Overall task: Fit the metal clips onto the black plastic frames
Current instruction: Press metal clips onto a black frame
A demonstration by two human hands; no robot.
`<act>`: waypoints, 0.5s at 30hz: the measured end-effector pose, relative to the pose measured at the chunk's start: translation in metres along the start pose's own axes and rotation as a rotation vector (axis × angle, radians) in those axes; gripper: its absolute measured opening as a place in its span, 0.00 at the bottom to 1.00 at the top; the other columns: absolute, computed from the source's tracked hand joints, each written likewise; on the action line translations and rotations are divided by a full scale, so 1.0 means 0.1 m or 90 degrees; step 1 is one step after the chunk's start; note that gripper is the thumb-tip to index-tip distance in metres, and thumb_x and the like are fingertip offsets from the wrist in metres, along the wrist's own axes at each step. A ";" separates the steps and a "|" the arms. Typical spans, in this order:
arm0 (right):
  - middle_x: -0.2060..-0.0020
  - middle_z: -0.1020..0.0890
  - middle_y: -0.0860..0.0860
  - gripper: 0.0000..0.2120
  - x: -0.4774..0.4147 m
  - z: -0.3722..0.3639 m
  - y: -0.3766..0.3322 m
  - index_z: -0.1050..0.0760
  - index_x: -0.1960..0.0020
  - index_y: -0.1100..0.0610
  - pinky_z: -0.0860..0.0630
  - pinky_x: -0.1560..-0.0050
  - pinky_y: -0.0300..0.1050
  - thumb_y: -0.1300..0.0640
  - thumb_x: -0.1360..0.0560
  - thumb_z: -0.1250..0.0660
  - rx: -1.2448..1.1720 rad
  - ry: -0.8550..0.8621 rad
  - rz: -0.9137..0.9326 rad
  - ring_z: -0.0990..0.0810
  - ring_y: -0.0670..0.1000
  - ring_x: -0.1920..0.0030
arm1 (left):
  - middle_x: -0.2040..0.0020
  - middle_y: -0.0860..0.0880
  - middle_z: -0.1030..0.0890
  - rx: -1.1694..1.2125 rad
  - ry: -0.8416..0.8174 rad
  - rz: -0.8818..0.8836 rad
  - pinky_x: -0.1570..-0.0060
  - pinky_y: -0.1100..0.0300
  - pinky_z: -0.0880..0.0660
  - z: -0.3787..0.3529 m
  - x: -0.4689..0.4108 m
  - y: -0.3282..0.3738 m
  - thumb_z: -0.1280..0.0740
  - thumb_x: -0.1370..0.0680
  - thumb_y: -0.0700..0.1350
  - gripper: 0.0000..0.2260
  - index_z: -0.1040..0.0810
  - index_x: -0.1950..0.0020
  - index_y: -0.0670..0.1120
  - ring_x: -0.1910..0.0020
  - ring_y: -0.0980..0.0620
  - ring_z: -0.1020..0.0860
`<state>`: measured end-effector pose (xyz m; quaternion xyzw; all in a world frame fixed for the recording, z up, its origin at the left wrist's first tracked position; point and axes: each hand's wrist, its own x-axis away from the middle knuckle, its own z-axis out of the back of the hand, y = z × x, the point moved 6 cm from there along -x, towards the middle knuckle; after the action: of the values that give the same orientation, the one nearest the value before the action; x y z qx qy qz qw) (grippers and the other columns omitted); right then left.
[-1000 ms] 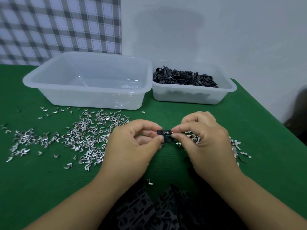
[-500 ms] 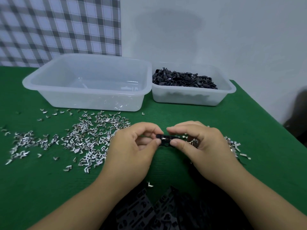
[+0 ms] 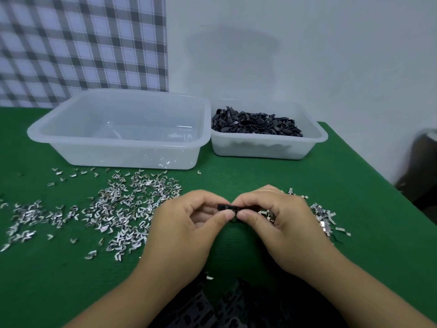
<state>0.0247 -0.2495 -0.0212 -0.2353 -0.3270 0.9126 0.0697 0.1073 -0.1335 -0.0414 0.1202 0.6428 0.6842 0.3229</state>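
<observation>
- Clips (image 3: 113, 214): loose metal ones spread over the green worktop (image 3: 260, 176), left of the fingers (image 3: 212, 202); thinner strays further out left.
- Plaid cloth (image 3: 82, 43): hangs far beyond the fingers, up left.
- Big clear tub (image 3: 118, 138): beyond and left of the fingers, well apart from them.
- Left hand (image 3: 186, 230): thumb + forefinger curled, pinching the L end of the black frame (image 3: 224, 207).
- Black frame: task piece, held btwn both hands just above the worktop, approx level. Mostly hidden by fingertips. Silvery glint at the pinch point; can't tell if a clip is seated.
- Stray clip (image 3: 209, 277): nearer than the fingers, at the edge of dark patterned fabric (image 3: 236, 308) btwn the forearms.
- Right hand (image 3: 283, 223): thumb + forefinger curled, pinching the R end of the same frame, its thumb tip touching the L thumb tip.
- Small clear tub (image 3: 267, 150): beyond and R of the fingers, just beside the big tub, heaped w/ black frames (image 3: 255, 124).
- Second clip heap (image 3: 324, 216): just R of the R hand, partly hidden behind it.
</observation>
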 end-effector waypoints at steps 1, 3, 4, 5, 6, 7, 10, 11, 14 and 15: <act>0.62 0.19 0.41 0.05 0.00 0.02 -0.01 0.18 0.55 0.50 0.27 0.52 0.43 0.56 0.29 0.32 0.001 -0.005 0.000 0.23 0.43 0.57 | 0.66 0.51 0.15 -0.001 0.001 0.001 0.67 0.70 0.24 0.00 0.00 -0.01 0.26 0.32 0.37 0.10 0.16 0.59 0.52 0.68 0.56 0.18; 0.62 0.18 0.41 0.04 -0.02 0.08 -0.03 0.18 0.55 0.49 0.26 0.52 0.41 0.56 0.29 0.29 -0.001 -0.035 -0.012 0.22 0.42 0.57 | 0.67 0.50 0.15 0.015 0.000 0.017 0.67 0.68 0.23 0.00 0.00 -0.02 0.26 0.32 0.36 0.11 0.16 0.59 0.53 0.69 0.55 0.18; 0.61 0.18 0.40 0.04 -0.07 0.13 -0.04 0.18 0.55 0.48 0.26 0.53 0.38 0.53 0.30 0.29 -0.008 -0.047 -0.025 0.21 0.41 0.56 | 0.68 0.49 0.16 0.032 0.001 0.028 0.68 0.68 0.23 -0.01 -0.01 -0.04 0.26 0.33 0.36 0.11 0.16 0.60 0.53 0.70 0.54 0.17; 0.61 0.18 0.39 0.05 -0.15 0.20 -0.04 0.18 0.54 0.47 0.26 0.54 0.34 0.51 0.29 0.30 -0.011 -0.043 -0.037 0.21 0.39 0.56 | 0.68 0.48 0.16 0.052 0.003 0.043 0.68 0.67 0.23 -0.01 -0.01 -0.05 0.26 0.33 0.36 0.10 0.16 0.60 0.52 0.70 0.53 0.17; 0.61 0.18 0.38 0.06 -0.26 0.28 -0.04 0.18 0.54 0.47 0.27 0.55 0.31 0.50 0.28 0.32 0.002 -0.022 -0.045 0.22 0.37 0.57 | 0.69 0.46 0.16 0.068 0.005 0.057 0.69 0.67 0.23 0.00 -0.02 -0.07 0.26 0.33 0.35 0.10 0.16 0.61 0.51 0.70 0.52 0.17; 0.61 0.19 0.36 0.06 -0.41 0.37 -0.01 0.18 0.53 0.46 0.28 0.56 0.28 0.50 0.27 0.33 0.030 0.009 -0.054 0.23 0.36 0.57 | 0.69 0.45 0.16 0.082 0.007 0.071 0.70 0.67 0.22 0.00 -0.02 -0.08 0.26 0.34 0.35 0.08 0.15 0.62 0.49 0.70 0.51 0.17; 0.55 0.18 0.41 0.07 -0.94 0.55 0.16 0.19 0.51 0.50 0.31 0.52 0.32 0.56 0.25 0.35 0.134 0.075 -0.118 0.23 0.40 0.54 | 0.70 0.45 0.16 0.089 -0.005 0.095 0.72 0.66 0.22 0.00 -0.03 -0.10 0.26 0.37 0.39 0.03 0.16 0.67 0.46 0.71 0.50 0.17; 0.52 0.18 0.45 0.08 -1.11 0.57 0.24 0.19 0.50 0.52 0.31 0.50 0.34 0.58 0.24 0.36 0.163 0.071 -0.149 0.22 0.44 0.51 | 0.70 0.45 0.16 0.084 -0.012 0.097 0.72 0.66 0.22 0.00 -0.02 -0.10 0.26 0.37 0.39 0.03 0.17 0.67 0.46 0.71 0.50 0.17; 0.50 0.17 0.53 0.07 -1.49 0.48 0.47 0.19 0.51 0.58 0.29 0.52 0.39 0.59 0.24 0.35 0.241 0.017 -0.214 0.21 0.52 0.50 | 0.69 0.45 0.16 0.067 -0.016 0.101 0.71 0.65 0.22 0.01 -0.03 -0.12 0.27 0.34 0.35 0.05 0.17 0.65 0.45 0.70 0.50 0.17; 0.51 0.17 0.56 0.08 -1.56 0.43 0.52 0.19 0.51 0.61 0.26 0.53 0.42 0.57 0.25 0.34 0.267 -0.002 -0.228 0.21 0.54 0.51 | 0.69 0.45 0.16 0.071 -0.012 0.106 0.71 0.65 0.21 0.01 -0.03 -0.13 0.27 0.33 0.34 0.05 0.17 0.64 0.44 0.70 0.49 0.17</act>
<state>0.1431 -0.3581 0.0354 -0.1526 -0.1674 0.9340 0.2764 0.1145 -0.1349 -0.0526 0.1974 0.6647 0.6708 0.2633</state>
